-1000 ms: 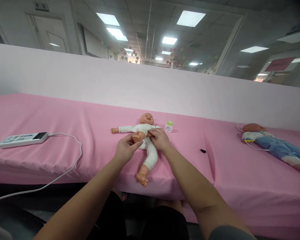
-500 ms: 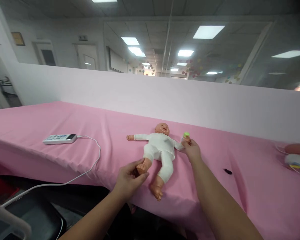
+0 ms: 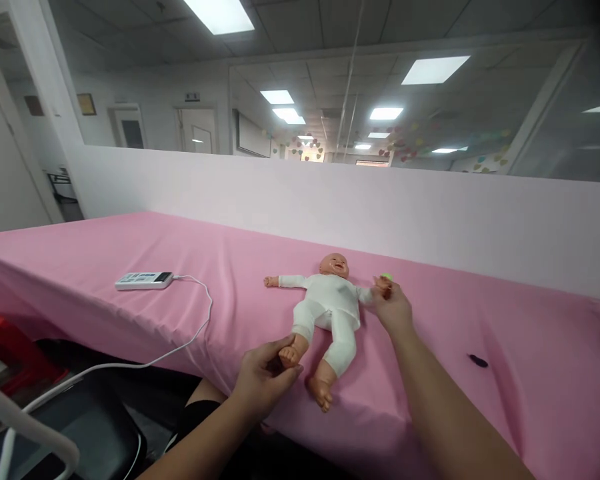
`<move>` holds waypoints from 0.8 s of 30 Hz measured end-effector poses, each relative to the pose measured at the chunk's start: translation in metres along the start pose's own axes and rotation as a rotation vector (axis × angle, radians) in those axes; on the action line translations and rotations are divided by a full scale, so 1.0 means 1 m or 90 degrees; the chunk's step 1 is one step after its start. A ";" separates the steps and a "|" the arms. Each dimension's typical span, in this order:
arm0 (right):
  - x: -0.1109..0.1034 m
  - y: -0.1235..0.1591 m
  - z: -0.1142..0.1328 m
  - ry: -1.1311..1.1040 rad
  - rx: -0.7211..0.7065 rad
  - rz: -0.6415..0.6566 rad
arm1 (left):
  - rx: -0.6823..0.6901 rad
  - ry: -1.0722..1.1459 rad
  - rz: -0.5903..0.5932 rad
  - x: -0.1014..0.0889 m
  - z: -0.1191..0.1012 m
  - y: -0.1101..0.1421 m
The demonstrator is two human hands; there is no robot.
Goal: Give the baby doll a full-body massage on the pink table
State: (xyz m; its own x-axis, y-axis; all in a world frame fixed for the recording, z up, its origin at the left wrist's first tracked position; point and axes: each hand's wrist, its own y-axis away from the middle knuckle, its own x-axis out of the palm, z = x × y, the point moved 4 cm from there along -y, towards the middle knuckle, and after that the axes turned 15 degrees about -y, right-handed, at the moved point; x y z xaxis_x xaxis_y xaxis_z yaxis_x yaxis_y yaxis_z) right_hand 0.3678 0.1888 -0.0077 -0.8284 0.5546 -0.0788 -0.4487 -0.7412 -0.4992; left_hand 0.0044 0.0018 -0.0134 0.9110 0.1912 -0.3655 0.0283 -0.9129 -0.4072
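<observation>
A baby doll (image 3: pixel 330 308) in a white suit lies on its back on the pink table (image 3: pixel 130 313), arms spread, legs toward me. My left hand (image 3: pixel 267 379) is closed around the doll's bare foot near the table's front edge. My right hand (image 3: pixel 393 308) is closed on the doll's hand at its far side. A small bottle with a green cap (image 3: pixel 387 277) stands just behind my right hand, mostly hidden by it.
A white remote-like device (image 3: pixel 144 281) with a white cable (image 3: pixel 200 327) lies at the left. A small black object (image 3: pixel 478 361) lies on the cloth at the right. A pale partition wall (image 3: pixel 430 220) runs behind the table. A black chair seat (image 3: pixel 80 433) is lower left.
My left hand drew the doll's leg from its belly out straight toward the table edge. My right hand left the doll's middle and took the doll's hand. The view swung left.
</observation>
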 end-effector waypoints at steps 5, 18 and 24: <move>0.046 0.037 0.053 0.094 -0.187 0.244 | -0.017 -0.043 0.009 0.001 -0.019 -0.016; 0.059 0.051 0.059 0.206 -0.283 0.338 | -0.023 0.096 0.020 0.048 -0.026 -0.078; 0.051 0.040 0.051 0.153 -0.229 0.281 | -0.022 0.034 0.036 0.061 -0.034 -0.102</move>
State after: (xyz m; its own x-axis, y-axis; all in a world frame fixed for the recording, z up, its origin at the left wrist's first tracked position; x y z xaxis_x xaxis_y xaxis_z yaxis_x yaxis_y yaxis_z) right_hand 0.2902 0.1681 0.0126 -0.7926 0.3259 -0.5153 0.0945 -0.7693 -0.6319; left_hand 0.0714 0.0943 0.0344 0.9324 0.1199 -0.3410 -0.0107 -0.9338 -0.3576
